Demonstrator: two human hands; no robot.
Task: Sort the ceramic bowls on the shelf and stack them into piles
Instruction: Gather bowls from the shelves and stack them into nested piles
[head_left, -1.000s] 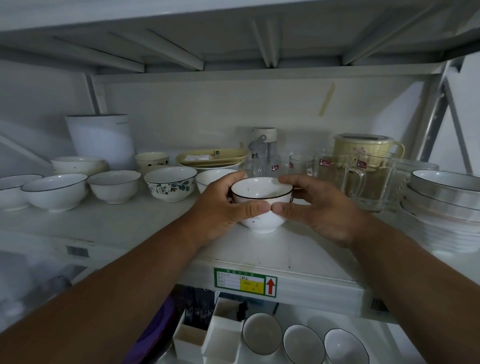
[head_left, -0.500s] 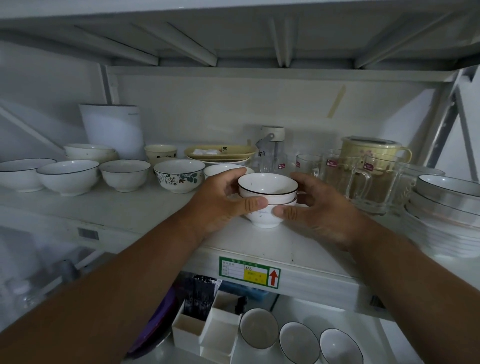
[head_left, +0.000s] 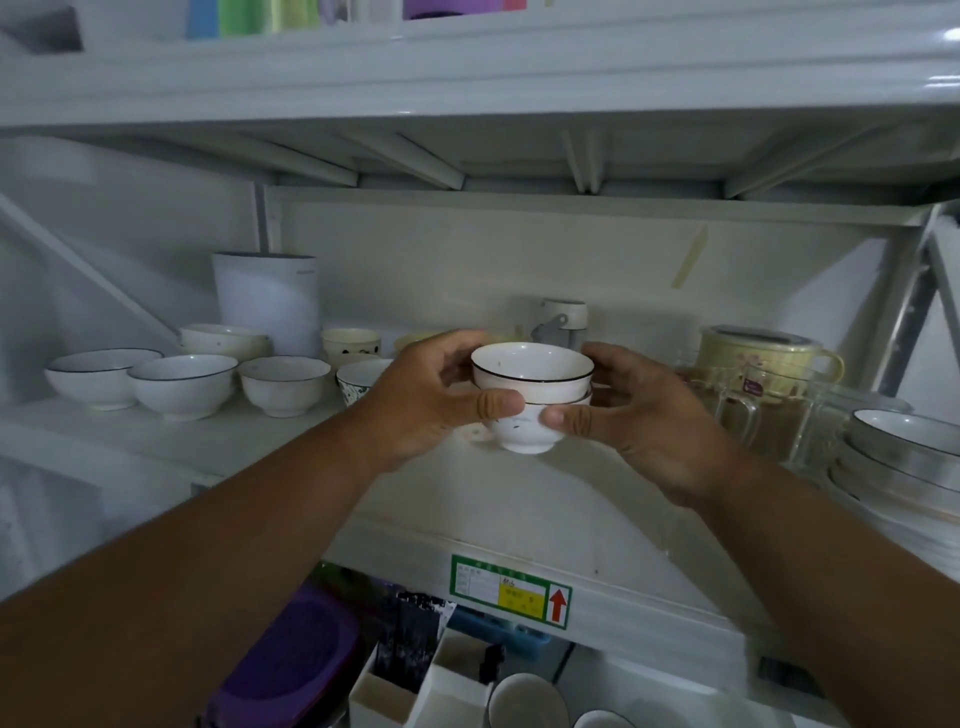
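White two-bowl stack (head_left: 530, 395) lifted higher than before; left hand (head_left: 421, 400), right hand (head_left: 639, 421) grip it.

Back at about 10 o'clock there's a tall white canister (head_left: 267, 301), and a clear bottle with a white flip cap (head_left: 563, 318) sits near 12. Around 2 o'clock: a yellow lidded mug (head_left: 763, 358) behind some glass mugs (head_left: 769, 415). Down at 6, a green label with a red arrow (head_left: 511, 597), a purple lid (head_left: 291, 654) lower left.
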